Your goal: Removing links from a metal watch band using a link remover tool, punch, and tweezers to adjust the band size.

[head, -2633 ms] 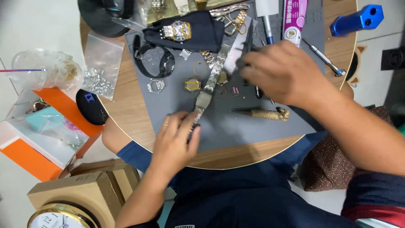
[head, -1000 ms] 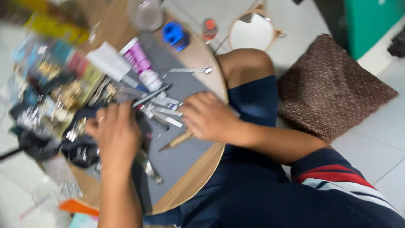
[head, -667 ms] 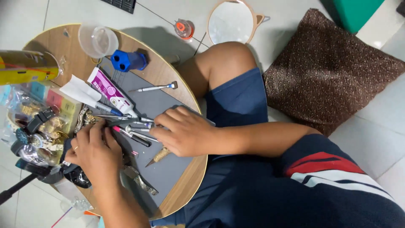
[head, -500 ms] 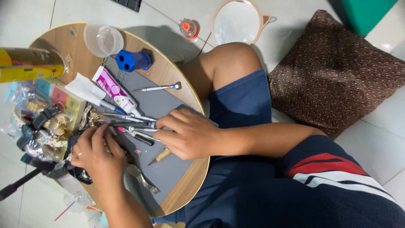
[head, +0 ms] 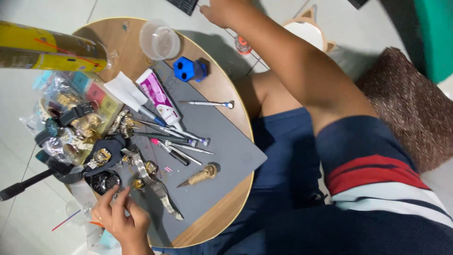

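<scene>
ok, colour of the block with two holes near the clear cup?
Blue. The block sits on the round table, seen in the head view.

Your left hand (head: 120,218) sits low at the near left, fingers curled with the thumb and forefinger pinched together, fingertips pointing up toward the far side. Your right arm stretches diagonally across to the far side, elbow nearly straight, and your right hand (head: 218,10) reaches the top edge, fingers partly cut off.

Blue sharpener-like block (head: 188,69), clear plastic cup (head: 160,40), pink-and-white tube (head: 159,98), brown cushion (head: 414,108)
</scene>
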